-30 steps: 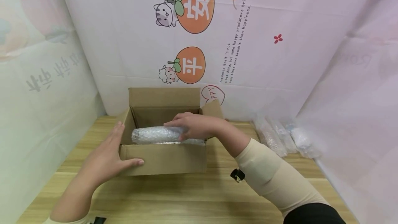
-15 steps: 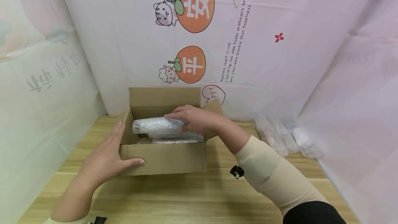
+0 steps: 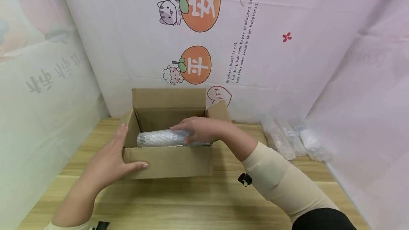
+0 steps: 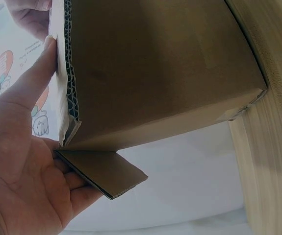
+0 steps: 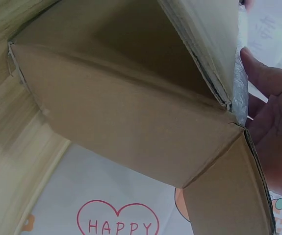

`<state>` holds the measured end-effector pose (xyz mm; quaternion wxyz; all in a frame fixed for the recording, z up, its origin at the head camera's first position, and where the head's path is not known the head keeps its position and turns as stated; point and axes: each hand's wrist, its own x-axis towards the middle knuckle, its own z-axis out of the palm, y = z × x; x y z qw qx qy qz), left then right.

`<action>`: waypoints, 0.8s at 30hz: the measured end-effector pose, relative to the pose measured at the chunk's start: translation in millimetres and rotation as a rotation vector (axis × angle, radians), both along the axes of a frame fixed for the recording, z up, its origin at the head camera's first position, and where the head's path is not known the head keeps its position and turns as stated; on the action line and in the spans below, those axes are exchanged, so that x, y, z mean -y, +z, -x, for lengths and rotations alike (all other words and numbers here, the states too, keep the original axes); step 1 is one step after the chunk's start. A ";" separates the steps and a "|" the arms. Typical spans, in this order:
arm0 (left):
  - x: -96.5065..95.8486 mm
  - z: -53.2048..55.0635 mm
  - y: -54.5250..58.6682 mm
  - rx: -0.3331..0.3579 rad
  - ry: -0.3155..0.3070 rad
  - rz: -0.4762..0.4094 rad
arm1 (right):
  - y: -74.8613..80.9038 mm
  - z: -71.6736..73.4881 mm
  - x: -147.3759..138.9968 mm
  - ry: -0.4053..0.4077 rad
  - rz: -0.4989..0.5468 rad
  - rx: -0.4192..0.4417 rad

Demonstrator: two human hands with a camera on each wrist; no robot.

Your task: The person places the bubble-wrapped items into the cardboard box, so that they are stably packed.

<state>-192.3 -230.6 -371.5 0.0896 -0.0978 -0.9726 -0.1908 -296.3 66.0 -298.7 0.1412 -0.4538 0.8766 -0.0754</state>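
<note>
An open cardboard box (image 3: 172, 162) stands on the wooden table, flaps spread. My left hand (image 3: 105, 164) rests at its front left corner: the straight thumb lies on the front flap, the extended fingers against the left flap (image 4: 104, 171). Inside the box, my right hand (image 3: 204, 130) grips a bubble-wrapped roll (image 3: 159, 138) from above, around its right part. In the right wrist view a strip of the bubble wrap (image 5: 240, 88) shows between flap and thumb. What the wrap encloses cannot be made out. The front wall hides the box's lower contents.
Several clear plastic-wrapped packages (image 3: 292, 139) lie at the table's right rear. A printed white sheet (image 3: 268, 52) hangs behind the box, with pale sheets on both sides. The box's right flap (image 3: 218, 111) stands out under my right forearm.
My right hand raised the bubble-wrapped roll toward the rear of the box, showing another wrapped layer beneath, then brought it back down near the front wall. My left hand stayed put.
</note>
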 end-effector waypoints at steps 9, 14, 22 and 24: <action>0.4 -2.5 1.6 -0.010 0.000 0.009 | -2.0 -3.1 -4.4 -0.040 0.014 0.014; 0.3 -2.8 1.6 0.000 0.003 0.006 | 1.2 -0.7 -13.3 -0.040 0.089 -0.025; 0.1 -2.4 -0.1 0.008 0.006 0.010 | 18.3 2.8 -42.0 -0.171 0.301 -0.142; -0.1 -2.5 0.3 0.010 0.007 0.010 | 24.0 5.8 -52.7 -0.198 0.364 -0.176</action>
